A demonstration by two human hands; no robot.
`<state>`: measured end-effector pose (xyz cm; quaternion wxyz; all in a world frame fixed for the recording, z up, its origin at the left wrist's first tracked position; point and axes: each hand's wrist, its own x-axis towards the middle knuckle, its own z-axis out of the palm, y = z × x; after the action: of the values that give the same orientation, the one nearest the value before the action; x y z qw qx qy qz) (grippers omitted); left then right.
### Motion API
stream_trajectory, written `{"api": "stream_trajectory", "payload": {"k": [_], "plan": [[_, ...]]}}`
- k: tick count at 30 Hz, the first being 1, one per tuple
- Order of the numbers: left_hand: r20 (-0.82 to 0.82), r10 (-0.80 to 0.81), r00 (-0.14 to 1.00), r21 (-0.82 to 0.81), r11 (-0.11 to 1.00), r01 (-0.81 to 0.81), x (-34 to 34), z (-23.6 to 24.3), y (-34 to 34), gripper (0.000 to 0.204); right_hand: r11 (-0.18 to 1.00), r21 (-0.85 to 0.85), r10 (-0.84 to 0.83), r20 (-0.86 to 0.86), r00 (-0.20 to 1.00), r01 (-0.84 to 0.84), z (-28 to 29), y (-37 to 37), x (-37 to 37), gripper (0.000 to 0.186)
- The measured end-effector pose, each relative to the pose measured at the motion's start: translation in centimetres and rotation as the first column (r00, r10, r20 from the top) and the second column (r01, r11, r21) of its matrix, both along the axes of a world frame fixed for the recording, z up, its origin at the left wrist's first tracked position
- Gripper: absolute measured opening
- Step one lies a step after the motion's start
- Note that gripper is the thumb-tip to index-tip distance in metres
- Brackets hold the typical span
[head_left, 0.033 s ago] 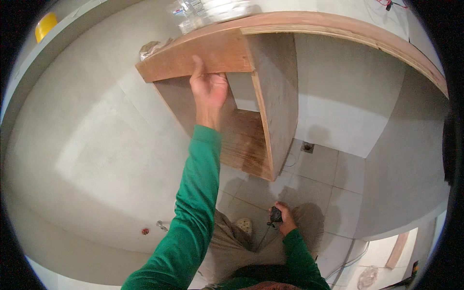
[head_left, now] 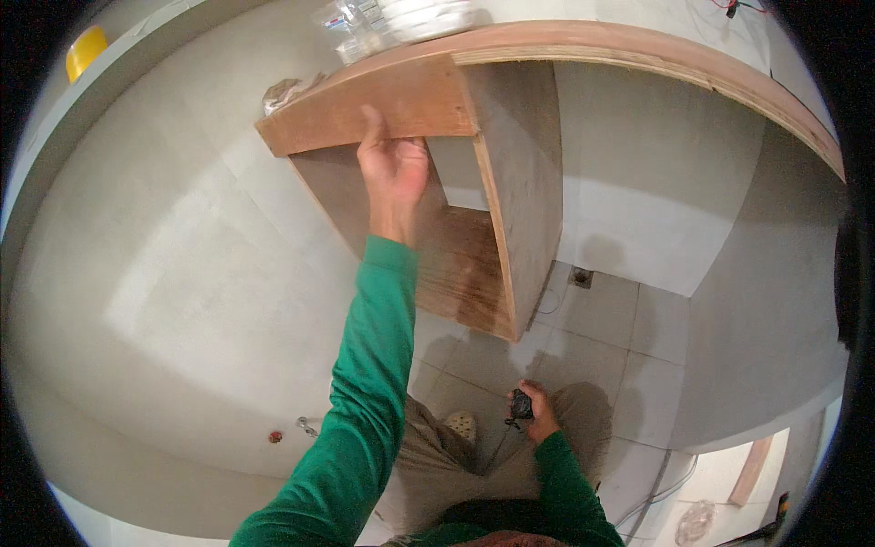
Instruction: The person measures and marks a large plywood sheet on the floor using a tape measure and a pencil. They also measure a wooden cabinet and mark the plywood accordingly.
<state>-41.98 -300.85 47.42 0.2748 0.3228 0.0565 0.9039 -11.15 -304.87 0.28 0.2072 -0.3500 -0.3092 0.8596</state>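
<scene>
My left hand (head_left: 394, 169) reaches up to the front board (head_left: 374, 102) of a brown wooden cabinet frame (head_left: 524, 196). Its thumb lies on the board's face, and the fingers curl under and behind the lower edge, where their tips are hidden. The frame has an open front, with a wood-grained bottom panel inside. Low in front of me, my right hand (head_left: 541, 410) is wrapped around a small black rounded device (head_left: 520, 404). A thin dark cord or strip hangs from it toward my legs. The kind of device is too unclear to tell.
A long wooden-edged counter (head_left: 638, 47) runs right from the cabinet, carrying plastic packages (head_left: 424, 18). Pale walls stand left and behind. On the tiled floor (head_left: 583, 333) are a drain (head_left: 581, 276) and cable (head_left: 670, 488). A metal valve (head_left: 307, 426) juts from the left wall.
</scene>
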Motion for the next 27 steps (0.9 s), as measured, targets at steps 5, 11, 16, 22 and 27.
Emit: {"api": "stream_trajectory", "payload": {"k": [5, 11, 16, 22, 27], "plan": [[-0.035, -0.04, 0.999, 0.029, 0.999, 0.041, -0.3, 0.5, 1.0, 0.046, 0.999, 0.018, 0.039, -0.031, 0.999, -0.038, -2.4, 1.9, -0.7, 0.032], [-0.016, 0.059, 0.998, -0.044, 0.997, -0.06, -0.8, 0.4, 0.3, 0.048, 1.0, 0.007, 0.017, 0.008, 1.0, -0.017, 0.0, 1.0, -0.6, 0.03], [0.01, 0.041, 0.999, -0.044, 0.998, -0.041, -0.1, 1.0, 0.8, 0.047, 1.0, 0.005, 0.014, -0.024, 1.0, -0.013, 0.4, 1.4, -0.4, 0.029], [-0.003, 0.059, 0.998, -0.056, 0.997, -0.059, 0.5, 1.1, 0.5, 0.045, 0.998, -0.035, 0.05, 0.012, 0.999, -0.05, 1.4, 1.8, -0.3, 0.028], [-0.005, 0.074, 0.997, -0.062, 0.995, -0.074, 0.6, 1.0, 0.3, 0.042, 0.999, -0.012, 0.05, 0.011, 0.999, -0.05, 2.8, 1.4, 0.0, 0.027]]}}
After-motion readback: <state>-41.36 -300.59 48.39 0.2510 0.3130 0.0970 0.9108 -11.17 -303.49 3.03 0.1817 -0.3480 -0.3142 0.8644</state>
